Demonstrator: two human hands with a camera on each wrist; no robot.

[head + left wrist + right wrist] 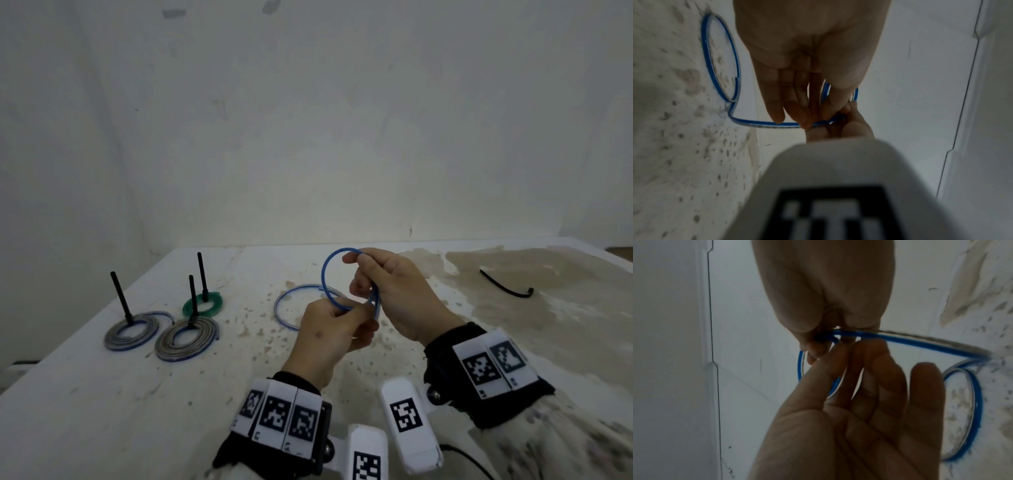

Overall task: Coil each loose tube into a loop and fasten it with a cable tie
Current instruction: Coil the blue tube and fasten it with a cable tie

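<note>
A thin blue tube (323, 274) is lifted above the table as one upright loop. My right hand (356, 274) grips the loop's right side, with the index finger hooked over its top. My left hand (346, 310) pinches the loop's bottom, where the strands cross. The rest of the tube lies on the table behind as a flat ring (279, 313). In the left wrist view the tube (760, 124) runs from that ring (704, 48) to the left hand (824, 113). In the right wrist view the right hand (818, 344) and the left hand's fingers (859, 386) meet on the tube (920, 344).
Three tied coils lie at the left: two grey-blue ones (116, 337) (171, 349) and a green one (191, 310), each with a black tie tail standing up. A loose black cable tie (500, 287) lies far right. The stained white table (102, 411) meets a wall behind.
</note>
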